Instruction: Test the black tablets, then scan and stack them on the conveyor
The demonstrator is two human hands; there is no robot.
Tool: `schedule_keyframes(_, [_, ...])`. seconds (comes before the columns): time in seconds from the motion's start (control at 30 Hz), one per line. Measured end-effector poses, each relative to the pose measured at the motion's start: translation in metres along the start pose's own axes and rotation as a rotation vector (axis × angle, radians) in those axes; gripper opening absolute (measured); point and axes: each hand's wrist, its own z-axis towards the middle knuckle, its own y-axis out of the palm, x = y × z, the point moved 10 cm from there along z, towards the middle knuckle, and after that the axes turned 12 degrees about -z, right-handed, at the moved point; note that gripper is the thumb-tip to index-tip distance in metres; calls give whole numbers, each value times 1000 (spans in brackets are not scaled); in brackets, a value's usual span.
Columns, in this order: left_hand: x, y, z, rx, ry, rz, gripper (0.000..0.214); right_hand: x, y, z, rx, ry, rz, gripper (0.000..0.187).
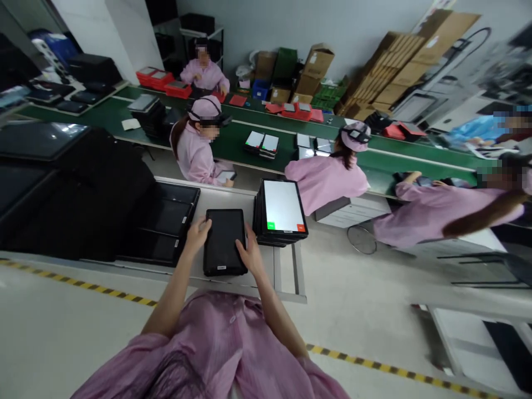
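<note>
A black tablet with a dark screen and a small white label lies upright in front of me, over the pale cart top. My left hand grips its left edge, thumb near the upper corner. Along the right edge, my right hand holds it with the thumb on the front and fingers at the side. Just right of that hand stands a stack of tablets; the top tablet has a lit white screen with green and red corner squares. More dark tablets lie in a black tray to the left.
The cart's metal edge runs in front of my body. Co-workers in pink sit along a green conveyor bench with lit tablets on it. Cardboard boxes lean at the back wall. Yellow-black tape marks the floor.
</note>
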Motion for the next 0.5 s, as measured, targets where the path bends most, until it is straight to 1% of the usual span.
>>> schedule_keyframes(0.03, [-17, 4, -9, -17, -14, -18, 53, 6, 9, 10, -37, 35, 12, 80])
schedule_keyframes(0.07, [-30, 8, -16, -25, -17, -36, 58, 13, 17, 19, -70, 75, 30, 86])
schedule_keyframes(0.1, [-39, 11, -21, -29, -23, -53, 62, 19, 24, 26, -98, 112, 50, 90])
schedule_keyframes(0.17, [-51, 17, -26, -36, -31, -85, 69, 28, 31, 36, -122, 164, 85, 93])
schedule_keyframes(0.27, [-56, 21, -24, -58, -33, -129, 72, 34, 33, 43, -118, 195, 132, 95])
schedule_keyframes(0.4, [-55, 22, -20, -92, -17, -182, 71, 35, 30, 45, -95, 195, 167, 97])
schedule_keyframes(0.5, [-54, 23, -21, -114, -20, -210, 72, 37, 26, 46, -67, 201, 162, 95])
